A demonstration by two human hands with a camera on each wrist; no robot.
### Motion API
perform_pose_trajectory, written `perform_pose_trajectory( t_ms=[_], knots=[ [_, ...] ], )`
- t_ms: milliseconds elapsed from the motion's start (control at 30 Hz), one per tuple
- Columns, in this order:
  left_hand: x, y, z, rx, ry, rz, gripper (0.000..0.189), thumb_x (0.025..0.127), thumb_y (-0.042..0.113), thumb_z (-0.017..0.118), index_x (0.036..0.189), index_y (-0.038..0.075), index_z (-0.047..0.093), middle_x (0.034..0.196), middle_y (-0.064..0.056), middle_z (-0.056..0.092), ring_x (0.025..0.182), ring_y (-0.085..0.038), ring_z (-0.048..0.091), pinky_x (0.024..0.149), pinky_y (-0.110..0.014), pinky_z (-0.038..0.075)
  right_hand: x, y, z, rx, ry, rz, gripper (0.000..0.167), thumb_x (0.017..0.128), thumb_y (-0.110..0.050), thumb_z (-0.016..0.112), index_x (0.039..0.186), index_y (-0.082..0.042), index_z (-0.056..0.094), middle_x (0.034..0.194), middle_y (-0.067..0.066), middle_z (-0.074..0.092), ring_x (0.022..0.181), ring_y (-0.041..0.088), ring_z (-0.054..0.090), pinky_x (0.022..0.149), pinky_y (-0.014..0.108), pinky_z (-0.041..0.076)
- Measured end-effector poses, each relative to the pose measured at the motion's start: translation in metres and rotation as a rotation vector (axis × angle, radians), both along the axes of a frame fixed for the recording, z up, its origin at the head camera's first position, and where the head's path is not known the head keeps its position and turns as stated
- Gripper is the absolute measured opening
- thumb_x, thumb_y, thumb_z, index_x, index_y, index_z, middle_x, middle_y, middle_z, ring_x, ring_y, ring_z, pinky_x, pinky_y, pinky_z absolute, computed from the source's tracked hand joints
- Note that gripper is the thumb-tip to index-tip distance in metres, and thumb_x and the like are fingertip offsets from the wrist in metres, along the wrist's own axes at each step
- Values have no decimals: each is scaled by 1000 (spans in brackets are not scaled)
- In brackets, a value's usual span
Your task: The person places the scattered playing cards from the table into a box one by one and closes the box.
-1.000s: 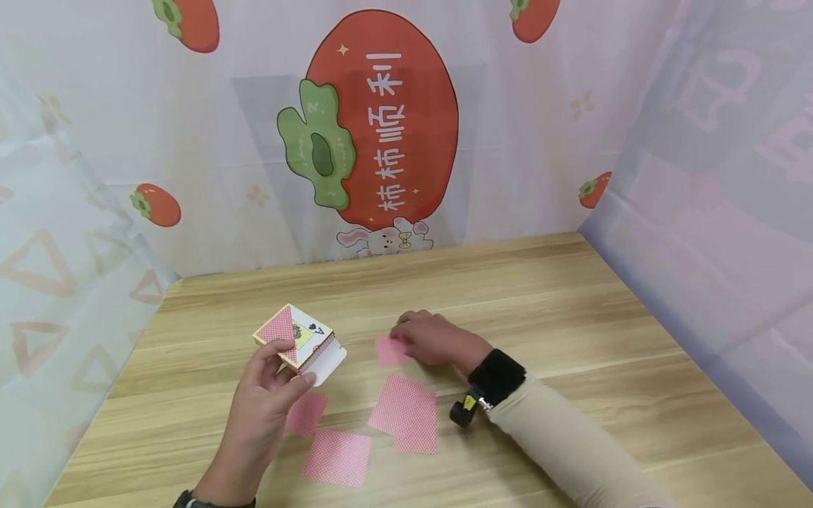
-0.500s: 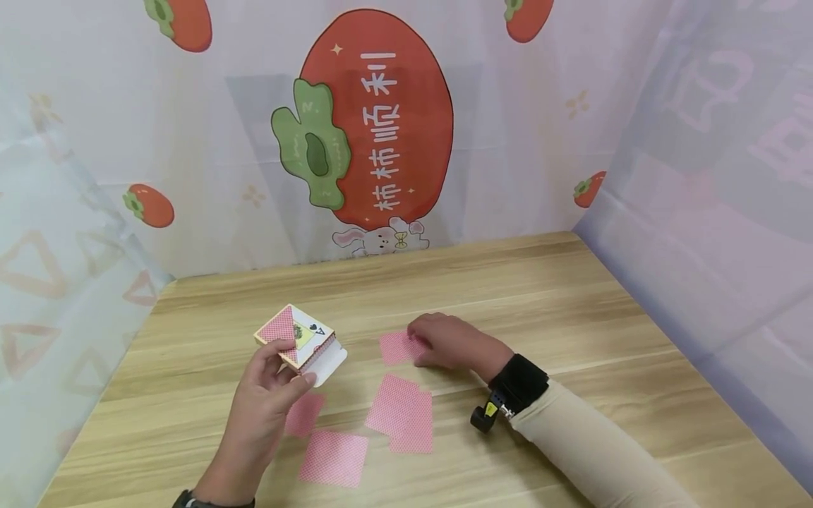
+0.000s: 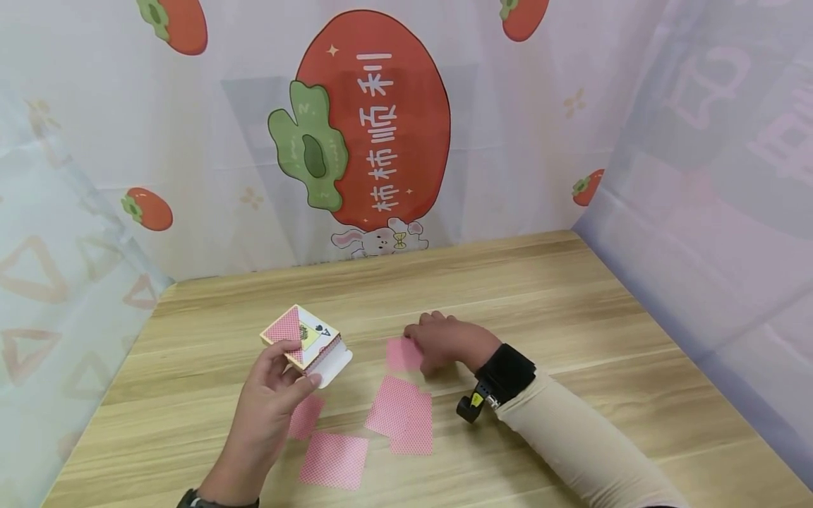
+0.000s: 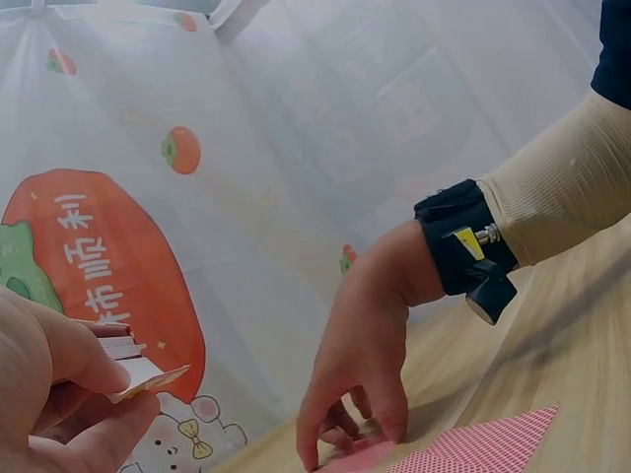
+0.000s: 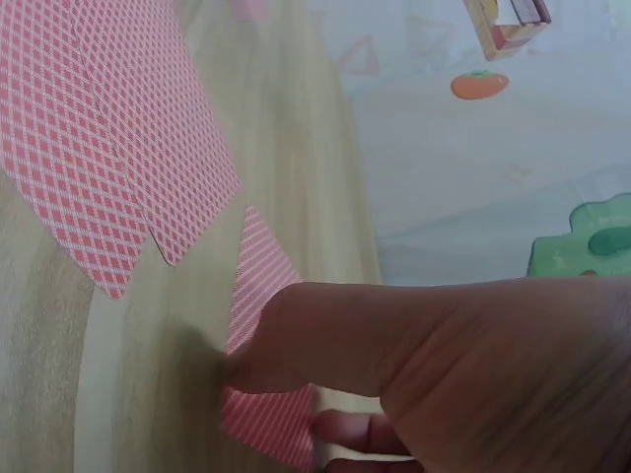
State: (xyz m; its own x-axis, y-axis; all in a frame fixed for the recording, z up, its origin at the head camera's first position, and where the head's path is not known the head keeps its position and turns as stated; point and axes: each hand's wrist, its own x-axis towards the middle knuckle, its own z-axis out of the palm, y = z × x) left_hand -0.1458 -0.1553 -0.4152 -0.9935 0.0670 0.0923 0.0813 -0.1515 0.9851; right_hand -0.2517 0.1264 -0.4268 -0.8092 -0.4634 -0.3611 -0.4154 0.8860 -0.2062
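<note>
My left hand (image 3: 269, 398) holds a playing card box (image 3: 301, 337) above the table, tilted, its white flap open toward the right. The box front shows an ace of spades and a red patterned triangle; card edges show at its opening in the left wrist view. My right hand (image 3: 449, 343) is down at a face-down playing card (image 3: 401, 355) with a red checked back. In the right wrist view, thumb and fingers stand at opposite edges of that card (image 5: 258, 271), and the hand hides part of it. The left wrist view shows the right hand (image 4: 360, 340) pointing down, fingers bent.
Two overlapping face-down cards (image 3: 400, 413) lie nearer to me. Another card (image 3: 333, 460) lies at front left, and one more (image 3: 306, 416) is partly behind my left hand. The wooden table (image 3: 571, 310) ends at a printed fabric backdrop (image 3: 508, 141).
My right hand has moved right, then slightly back left. The card under it now lies a little further right. My left hand still holds the card box in nearly the same place.
</note>
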Motion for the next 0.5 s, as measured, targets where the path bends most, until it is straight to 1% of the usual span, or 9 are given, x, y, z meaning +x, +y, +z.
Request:
perform_pose_trajectory(
  t_ms=[133,300,400,500],
  knots=[
    [0,1,0,-15,-9,-8,58,87,-15,64,136,4,40,138,-10,45,115,-17,57,89,-24,55,2,11,0,10,-29,-40,75,72,-22,85,140,-21,53,106,-1,53,102,19,45,92,40,44],
    [0,2,0,-16,-18,-7,59,86,-15,65,136,4,41,137,-8,47,115,-16,58,88,-25,55,8,23,-3,-40,-36,-82,73,72,-17,83,138,-20,54,108,-2,53,103,19,45,86,37,44],
    [0,4,0,-18,-29,-8,59,87,-15,65,136,5,41,138,-8,46,114,-16,58,88,-24,55,11,28,-4,-108,-32,-101,69,75,-17,81,138,-21,55,114,-1,52,106,20,44,88,38,44],
    [0,5,1,-21,-38,-10,59,87,-14,65,137,5,40,138,-9,45,115,-16,57,88,-24,55,13,30,-5,-155,-14,-95,66,78,-17,79,139,-21,54,119,-2,53,109,19,44,93,39,43]
  ],
)
